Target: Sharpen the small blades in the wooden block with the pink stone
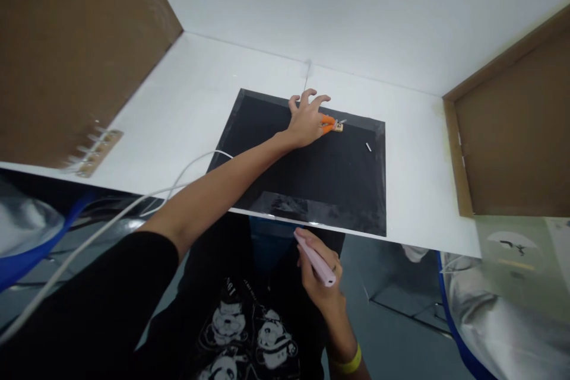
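My left hand [305, 122] reaches over a black mat [285, 160] on the white table, its fingers spread and bent. Beside its thumb side lies an orange-handled hand tool, like small pliers [328, 124]; whether the hand touches it I cannot tell. A small light wooden piece [339, 127] is at the tool's far end. Farther right on the mat lies a short white stick-like piece [368, 146]. Below the table's front edge, my right hand [323, 273] is closed round a slim pale pink device [316, 258], seen edge-on with a small port at its end.
A white cable [176, 184] runs across the table's left front edge. At the left, a wooden strip with clear hooks [100, 153] lies by a brown panel [84, 53]. Another brown panel [516, 124] stands at the right. Silvery material over blue edging [494, 314] shows below right.
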### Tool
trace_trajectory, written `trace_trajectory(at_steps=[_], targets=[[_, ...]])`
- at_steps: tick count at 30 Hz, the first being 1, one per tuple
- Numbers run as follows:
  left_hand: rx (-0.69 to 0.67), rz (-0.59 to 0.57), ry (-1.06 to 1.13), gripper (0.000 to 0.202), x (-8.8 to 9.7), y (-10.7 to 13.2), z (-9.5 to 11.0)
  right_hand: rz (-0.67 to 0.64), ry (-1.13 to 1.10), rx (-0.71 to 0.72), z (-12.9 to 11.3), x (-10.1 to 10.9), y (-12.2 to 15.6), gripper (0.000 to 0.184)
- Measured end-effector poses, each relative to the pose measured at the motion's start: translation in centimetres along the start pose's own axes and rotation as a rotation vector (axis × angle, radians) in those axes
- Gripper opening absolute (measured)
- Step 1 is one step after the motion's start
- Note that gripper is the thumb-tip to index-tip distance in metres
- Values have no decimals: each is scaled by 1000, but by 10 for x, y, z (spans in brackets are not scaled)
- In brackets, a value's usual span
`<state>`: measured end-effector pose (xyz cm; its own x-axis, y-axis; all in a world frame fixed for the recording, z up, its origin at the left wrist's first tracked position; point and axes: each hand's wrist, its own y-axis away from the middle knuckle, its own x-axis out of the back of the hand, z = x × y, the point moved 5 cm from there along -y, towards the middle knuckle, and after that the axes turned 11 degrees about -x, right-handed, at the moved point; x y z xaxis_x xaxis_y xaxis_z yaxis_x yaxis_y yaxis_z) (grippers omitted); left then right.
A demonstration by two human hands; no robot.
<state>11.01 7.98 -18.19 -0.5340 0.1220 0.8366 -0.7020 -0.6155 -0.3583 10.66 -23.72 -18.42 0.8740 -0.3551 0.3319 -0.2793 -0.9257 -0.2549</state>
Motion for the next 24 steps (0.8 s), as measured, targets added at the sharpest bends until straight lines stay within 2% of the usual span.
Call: trace_trajectory(at_steps=[8,11,21,24], targets=[[15,-9,-37,16,-11,-12,-11,-27,-72,-98,16,0,7,40],[9,-38,-26,16,-15,-16,-14,-26,-59,-89,19,0,9,42],[-21,-40,-15,25,-27,-22,-25,-11,-43,-134,24,8,10,38],[-35,-38,-13,37,-23,-24,-26,-6,-28,-168,26,10,11,38]])
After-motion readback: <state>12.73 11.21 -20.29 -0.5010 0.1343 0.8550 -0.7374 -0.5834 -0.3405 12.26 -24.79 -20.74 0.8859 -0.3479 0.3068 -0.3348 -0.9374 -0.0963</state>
